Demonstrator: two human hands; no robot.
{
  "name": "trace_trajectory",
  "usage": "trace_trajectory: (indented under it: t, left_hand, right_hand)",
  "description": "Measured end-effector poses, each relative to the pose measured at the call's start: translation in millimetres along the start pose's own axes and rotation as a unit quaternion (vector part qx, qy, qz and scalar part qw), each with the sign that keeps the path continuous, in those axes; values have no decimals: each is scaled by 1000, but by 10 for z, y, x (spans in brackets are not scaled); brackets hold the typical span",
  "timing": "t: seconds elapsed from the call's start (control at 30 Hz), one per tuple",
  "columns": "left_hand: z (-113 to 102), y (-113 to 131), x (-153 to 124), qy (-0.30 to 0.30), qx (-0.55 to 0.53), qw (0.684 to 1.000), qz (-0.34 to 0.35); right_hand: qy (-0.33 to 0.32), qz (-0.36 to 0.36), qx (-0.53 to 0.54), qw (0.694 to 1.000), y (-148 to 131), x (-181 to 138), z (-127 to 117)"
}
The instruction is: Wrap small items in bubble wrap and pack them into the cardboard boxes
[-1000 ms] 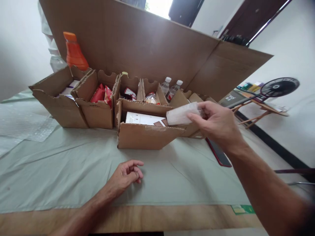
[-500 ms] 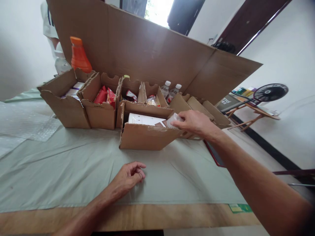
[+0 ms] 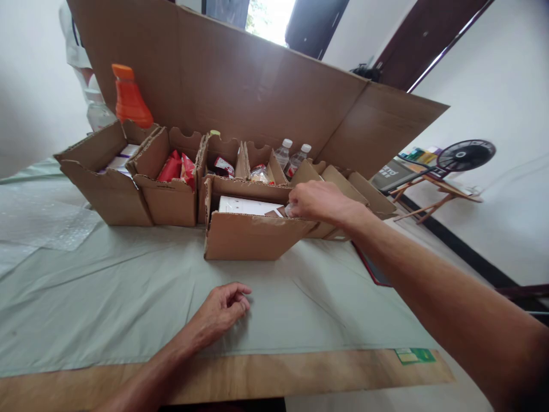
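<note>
My right hand (image 3: 319, 201) reaches into the right end of an open cardboard box (image 3: 249, 234) at the middle of the table. Its fingers are closed on a small pale wrapped packet (image 3: 290, 209), of which only a sliver shows at the box rim. Inside the box lies a flat white package (image 3: 246, 205) with a brown corner. My left hand (image 3: 221, 309) rests on the pale green tablecloth (image 3: 107, 286) in front of the box, fingers loosely curled, holding nothing.
Behind stand more open cardboard boxes (image 3: 165, 194) with red packets (image 3: 175, 167), snacks and two small water bottles (image 3: 290, 157). An orange bottle (image 3: 127, 97) and a tall cardboard sheet (image 3: 240, 86) stand at the back. Bubble wrap (image 3: 38, 220) lies left; a fan (image 3: 465, 155) right.
My right hand has carried the pale packet from above the box's right side down into the box, so that most of the packet is now hidden. My left hand has stayed put.
</note>
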State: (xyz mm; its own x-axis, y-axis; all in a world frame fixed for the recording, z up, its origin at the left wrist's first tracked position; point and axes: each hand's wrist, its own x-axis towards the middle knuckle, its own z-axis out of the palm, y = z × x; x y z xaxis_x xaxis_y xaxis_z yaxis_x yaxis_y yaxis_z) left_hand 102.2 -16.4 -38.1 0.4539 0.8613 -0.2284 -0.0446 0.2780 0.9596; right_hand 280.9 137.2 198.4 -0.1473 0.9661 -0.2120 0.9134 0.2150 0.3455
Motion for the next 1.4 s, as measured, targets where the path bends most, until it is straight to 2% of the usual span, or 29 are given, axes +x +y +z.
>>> trace_trajectory:
  t: [0.13,0.27,0.47,0.7,0.93,1.03,1.13,1.23,1.3,1.33,1.4]
  left_hand:
    - [16,23,-13,6,7,1000,4]
    - [36,38,-27,3,16,1000,2]
    - [55,57,-48,6,36,999,8]
    - [66,59,-46,5,45,999,12]
    - [58,91,-36,6,51,999,-2]
    - [65,122,-31,21,45,999,1]
    - [28,169,-86,78,31,996,18]
    - [-87,229,-213,224,66,969,82]
    - [-187,286,-280,335,111,926,136]
    - [-234,323,-287,374,128,904,161]
    - [-302,418,-230,407,146,878,204]
  right_hand:
    - [-34,-22,30,999,58,58,-30]
    - [-50,-22,64,996,141,94,71]
    - [-11,-23,60,998,90,173,229]
    - [12,22,7,1000,16,34,124]
    - [19,-6,26,999,-17,84,115]
    - [73,1,64,995,119,-48,115]
    - [188,29,157,969,335,-412,244]
    - [311,57,313,896,517,-818,610]
    - [333,66,415,844,556,-963,938]
    - [319,63,450,832,538,-977,1099]
    - [278,39,502,818,428,-895,1370]
